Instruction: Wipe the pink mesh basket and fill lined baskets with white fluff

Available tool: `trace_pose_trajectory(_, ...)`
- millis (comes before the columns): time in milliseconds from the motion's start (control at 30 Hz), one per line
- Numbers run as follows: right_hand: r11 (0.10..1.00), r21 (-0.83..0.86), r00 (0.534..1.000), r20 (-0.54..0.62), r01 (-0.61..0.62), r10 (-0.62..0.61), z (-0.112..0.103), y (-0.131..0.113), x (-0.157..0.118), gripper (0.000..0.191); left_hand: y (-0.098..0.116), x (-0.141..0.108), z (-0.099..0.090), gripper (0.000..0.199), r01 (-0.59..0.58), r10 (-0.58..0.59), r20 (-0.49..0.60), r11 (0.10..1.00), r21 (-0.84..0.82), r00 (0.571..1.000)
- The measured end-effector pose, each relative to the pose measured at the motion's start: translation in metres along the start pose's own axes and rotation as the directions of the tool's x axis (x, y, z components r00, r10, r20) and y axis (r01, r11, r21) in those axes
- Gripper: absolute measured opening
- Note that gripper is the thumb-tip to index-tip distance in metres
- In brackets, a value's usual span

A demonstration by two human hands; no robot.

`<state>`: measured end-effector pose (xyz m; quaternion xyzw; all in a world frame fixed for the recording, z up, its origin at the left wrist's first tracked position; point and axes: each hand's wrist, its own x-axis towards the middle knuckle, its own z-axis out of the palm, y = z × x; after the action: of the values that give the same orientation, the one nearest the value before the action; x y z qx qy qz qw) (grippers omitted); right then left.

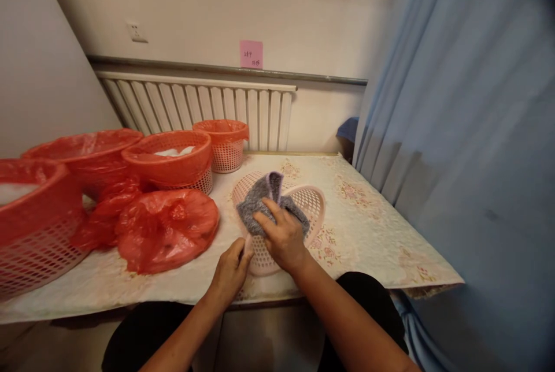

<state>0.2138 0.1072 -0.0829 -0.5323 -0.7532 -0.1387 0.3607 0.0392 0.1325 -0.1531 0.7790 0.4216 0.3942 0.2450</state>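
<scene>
A pale pink mesh basket [313, 201] lies tipped on the table in front of me. My left hand [230, 268] pinches its rim at the lower left. A grey cleaning cloth [255, 194] with a purple edge is bunched under my right hand [282, 233], whose fingers press it against the basket. Part of the basket's wall is hidden behind the cloth and my right hand.
Red-bag-lined baskets [169, 158] stand along the left and back of the table [359, 233]. A filled or crumpled red plastic bag [169, 227] lies left of my hands. Behind is a white radiator [208, 100]; a blue curtain [455, 129] hangs at right.
</scene>
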Motion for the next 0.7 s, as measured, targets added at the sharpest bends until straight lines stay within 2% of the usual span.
trace_pose_trajectory(100, 0.994, 0.041, 0.988, -0.104, -0.106, 0.110, -0.008, 0.017, 0.008, 0.052, -0.002, -0.004, -0.001, 0.025, 0.016, -0.015, 0.019, 1.000, -0.019, 1.000)
trace_pose_trajectory(200, 0.980, 0.044, 0.961, -0.194, -0.194, 0.199, -0.013, 0.035, 0.015, 0.051, -0.005, -0.007, -0.002, 0.025, 0.025, -0.024, 0.025, 0.999, -0.031, 0.999)
trace_pose_trajectory(367, 0.941, 0.113, 0.877, -0.341, -0.320, 0.339, -0.010, 0.074, 0.015, 0.048, -0.006, -0.011, -0.003, 0.025, 0.042, -0.041, 0.026, 0.998, -0.054, 0.999)
trace_pose_trajectory(500, 0.826, 0.214, 0.749, -0.349, -0.522, 0.564, -0.005, 0.107, 0.004, 0.051, -0.009, -0.016, -0.005, 0.026, 0.076, -0.076, -0.005, 0.994, -0.077, 0.997)
trace_pose_trajectory(633, 0.570, 0.248, 0.528, -0.220, -0.783, 0.820, 0.001, 0.126, -0.012, 0.044, -0.014, -0.021, -0.006, 0.027, 0.113, -0.113, 0.006, 0.988, -0.109, 0.994)
trace_pose_trajectory(667, 0.520, 0.249, 0.483, -0.196, -0.817, 0.853, 0.002, 0.128, -0.015, 0.041, -0.014, -0.022, -0.006, 0.026, 0.120, -0.121, 0.003, 0.986, -0.119, 0.993)
trace_pose_trajectory(700, 0.491, 0.252, 0.457, -0.182, -0.834, 0.871, 0.004, 0.130, -0.018, 0.039, -0.015, -0.023, -0.006, 0.026, 0.125, -0.127, -0.003, 0.984, -0.128, 0.992)
